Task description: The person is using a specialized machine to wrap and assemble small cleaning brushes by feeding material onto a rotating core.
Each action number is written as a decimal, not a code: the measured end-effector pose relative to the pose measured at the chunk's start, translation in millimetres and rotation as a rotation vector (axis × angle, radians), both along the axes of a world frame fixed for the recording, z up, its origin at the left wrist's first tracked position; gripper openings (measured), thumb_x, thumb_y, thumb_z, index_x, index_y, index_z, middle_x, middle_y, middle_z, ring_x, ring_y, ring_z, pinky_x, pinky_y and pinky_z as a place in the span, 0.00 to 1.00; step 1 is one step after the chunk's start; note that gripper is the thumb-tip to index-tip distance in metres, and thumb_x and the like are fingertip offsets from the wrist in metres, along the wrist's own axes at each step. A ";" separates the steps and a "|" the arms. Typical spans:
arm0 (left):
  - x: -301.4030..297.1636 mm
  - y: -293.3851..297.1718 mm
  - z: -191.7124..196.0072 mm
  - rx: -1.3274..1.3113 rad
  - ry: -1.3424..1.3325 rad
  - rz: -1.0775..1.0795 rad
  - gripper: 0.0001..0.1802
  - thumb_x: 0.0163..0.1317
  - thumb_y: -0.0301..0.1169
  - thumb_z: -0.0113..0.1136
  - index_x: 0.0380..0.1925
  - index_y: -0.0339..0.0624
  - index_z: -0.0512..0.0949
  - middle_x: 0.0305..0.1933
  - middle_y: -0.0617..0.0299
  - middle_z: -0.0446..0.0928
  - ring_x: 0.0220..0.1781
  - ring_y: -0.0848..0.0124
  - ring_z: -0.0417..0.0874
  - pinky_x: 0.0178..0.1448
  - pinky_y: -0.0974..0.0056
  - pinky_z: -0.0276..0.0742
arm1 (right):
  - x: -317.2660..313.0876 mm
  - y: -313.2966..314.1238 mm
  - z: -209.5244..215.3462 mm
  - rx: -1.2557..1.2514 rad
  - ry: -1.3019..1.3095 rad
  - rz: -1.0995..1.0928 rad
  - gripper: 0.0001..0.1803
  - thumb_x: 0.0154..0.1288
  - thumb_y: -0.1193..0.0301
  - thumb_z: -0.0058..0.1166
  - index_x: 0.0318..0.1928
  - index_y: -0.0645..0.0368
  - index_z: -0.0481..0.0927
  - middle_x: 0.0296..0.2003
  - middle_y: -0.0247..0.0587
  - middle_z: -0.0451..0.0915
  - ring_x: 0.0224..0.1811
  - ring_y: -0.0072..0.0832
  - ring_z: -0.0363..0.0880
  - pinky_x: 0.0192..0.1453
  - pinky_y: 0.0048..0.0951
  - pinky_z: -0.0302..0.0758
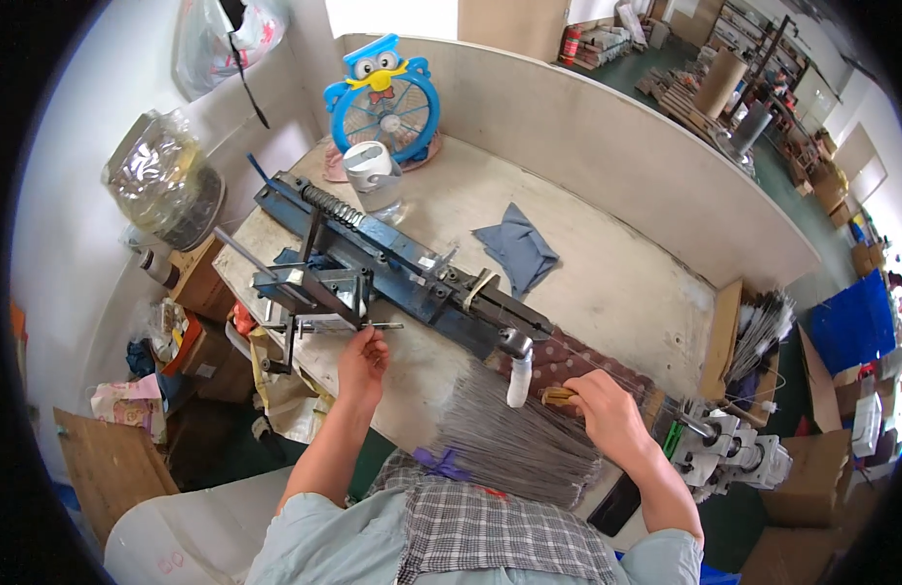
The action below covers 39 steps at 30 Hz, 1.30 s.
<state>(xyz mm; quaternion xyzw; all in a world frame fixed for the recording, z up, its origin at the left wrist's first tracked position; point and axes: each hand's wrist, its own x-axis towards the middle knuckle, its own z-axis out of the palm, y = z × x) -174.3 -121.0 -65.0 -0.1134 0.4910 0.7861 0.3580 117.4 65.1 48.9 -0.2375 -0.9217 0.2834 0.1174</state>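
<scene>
Blue steel jig point(412, 298) with a coil spring point(331, 206) runs diagonally over the bench point(607, 273), from its far left corner toward the middle. The person's left hand point(363, 363) is at its near side, the fingers curled, thumb and forefinger drawn together at a thin metal rod point(387, 326); whether they grip it or merely touch it cannot be told at this size. The right hand point(609, 411) is well apart from the left, its fingers closed on a small yellowish-brown piece point(556, 396), just right of a lever handle point(519, 383) wrapped in white at the jig's near end.

Below that handle a broad bundle of thin grey wires point(514, 439) lies fanned out, with a purple tie point(441, 463) at its left. A dark dotted cloth point(607, 363) lies beyond the right hand, and a black phone point(616, 505) rests near the right forearm. Behind the jig are a crumpled grey cloth point(519, 249), a clear tub with a white lid point(371, 175) and a blue cartoon-faced fan point(390, 124). To the right, a carton point(726, 331) holds more wires.
</scene>
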 end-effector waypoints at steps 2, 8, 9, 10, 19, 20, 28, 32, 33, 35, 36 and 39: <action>17.8 12.3 3.3 -0.034 0.048 0.057 0.08 0.60 0.35 0.57 0.26 0.44 0.76 0.23 0.67 0.75 0.26 0.76 0.75 0.33 0.72 0.71 | 2.9 4.9 17.3 0.098 0.082 -0.038 0.11 0.53 0.79 0.55 0.40 0.61 0.77 0.31 0.45 0.74 0.36 0.44 0.77 0.38 0.38 0.75; 146.5 80.4 64.0 0.147 0.305 -0.684 0.10 0.63 0.32 0.54 0.33 0.34 0.77 0.31 0.59 0.78 0.29 0.74 0.76 0.34 0.69 0.71 | 17.9 40.6 14.4 -0.090 0.205 -0.266 0.09 0.55 0.75 0.56 0.38 0.62 0.80 0.30 0.45 0.78 0.34 0.41 0.77 0.39 0.33 0.73; 157.6 97.2 63.0 0.157 0.309 -0.702 0.10 0.63 0.32 0.54 0.33 0.34 0.77 0.31 0.59 0.78 0.29 0.74 0.76 0.34 0.69 0.71 | 22.4 41.7 11.6 -0.241 0.201 -0.280 0.10 0.57 0.73 0.56 0.39 0.62 0.80 0.32 0.45 0.80 0.34 0.37 0.78 0.39 0.30 0.73; 166.9 112.3 58.0 0.195 0.354 -0.734 0.10 0.64 0.32 0.53 0.33 0.35 0.78 0.31 0.59 0.78 0.29 0.75 0.76 0.34 0.70 0.71 | 26.8 41.7 10.4 -0.236 0.207 -0.288 0.10 0.57 0.73 0.56 0.39 0.62 0.80 0.32 0.45 0.80 0.34 0.37 0.78 0.39 0.30 0.73; 187.8 134.4 52.6 0.186 0.445 -0.788 0.10 0.66 0.32 0.53 0.37 0.36 0.78 0.31 0.65 0.78 0.28 0.82 0.72 0.34 0.76 0.70 | 54.4 41.4 8.8 -0.332 0.247 -0.174 0.10 0.54 0.73 0.58 0.39 0.61 0.80 0.30 0.41 0.79 0.33 0.36 0.77 0.40 0.31 0.74; 187.6 133.5 54.3 0.134 0.421 -0.758 0.10 0.66 0.32 0.53 0.37 0.36 0.78 0.32 0.65 0.78 0.28 0.82 0.72 0.34 0.76 0.70 | 53.6 41.9 7.4 -0.337 0.251 -0.166 0.10 0.54 0.73 0.58 0.39 0.61 0.80 0.30 0.41 0.79 0.33 0.36 0.77 0.40 0.31 0.74; 166.2 119.6 64.5 0.116 0.257 -0.576 0.10 0.66 0.36 0.53 0.36 0.41 0.77 0.31 0.65 0.78 0.27 0.81 0.73 0.33 0.75 0.69 | -9.5 44.4 0.5 0.376 0.289 -0.242 0.06 0.53 0.69 0.56 0.33 0.54 0.80 0.28 0.37 0.78 0.35 0.36 0.75 0.41 0.35 0.71; 157.7 118.4 66.2 0.163 0.184 -0.597 0.11 0.67 0.37 0.52 0.34 0.41 0.76 0.28 0.65 0.77 0.26 0.81 0.74 0.32 0.75 0.69 | -26.8 40.1 -7.3 0.143 0.244 -0.146 0.06 0.55 0.68 0.54 0.31 0.56 0.80 0.28 0.38 0.78 0.37 0.38 0.75 0.42 0.36 0.72; 156.8 116.3 67.1 0.166 0.187 -0.615 0.11 0.67 0.36 0.53 0.34 0.40 0.76 0.28 0.64 0.77 0.25 0.80 0.74 0.31 0.74 0.69 | -23.6 41.1 -4.2 0.087 0.244 -0.120 0.07 0.56 0.68 0.54 0.31 0.57 0.81 0.27 0.40 0.79 0.36 0.39 0.75 0.41 0.37 0.72; 156.0 111.6 66.8 0.175 0.174 -0.622 0.11 0.66 0.36 0.53 0.33 0.39 0.76 0.28 0.63 0.77 0.25 0.80 0.74 0.31 0.74 0.70 | -22.0 38.9 6.0 0.029 0.191 -0.112 0.07 0.56 0.68 0.54 0.32 0.57 0.81 0.28 0.41 0.79 0.36 0.39 0.76 0.41 0.36 0.72; 155.2 114.2 66.5 0.164 0.211 -0.642 0.14 0.68 0.39 0.50 0.34 0.39 0.76 0.27 0.62 0.77 0.25 0.77 0.75 0.31 0.72 0.70 | -20.8 40.2 10.2 -0.018 0.156 -0.134 0.08 0.56 0.67 0.54 0.33 0.57 0.82 0.28 0.41 0.79 0.36 0.40 0.76 0.41 0.36 0.72; 153.6 115.2 67.6 0.152 0.228 -0.683 0.20 0.69 0.45 0.44 0.36 0.38 0.75 0.28 0.60 0.78 0.28 0.73 0.78 0.33 0.69 0.72 | -23.8 41.6 6.9 -0.355 0.130 -0.216 0.09 0.57 0.67 0.54 0.35 0.57 0.82 0.29 0.42 0.79 0.36 0.41 0.76 0.41 0.37 0.72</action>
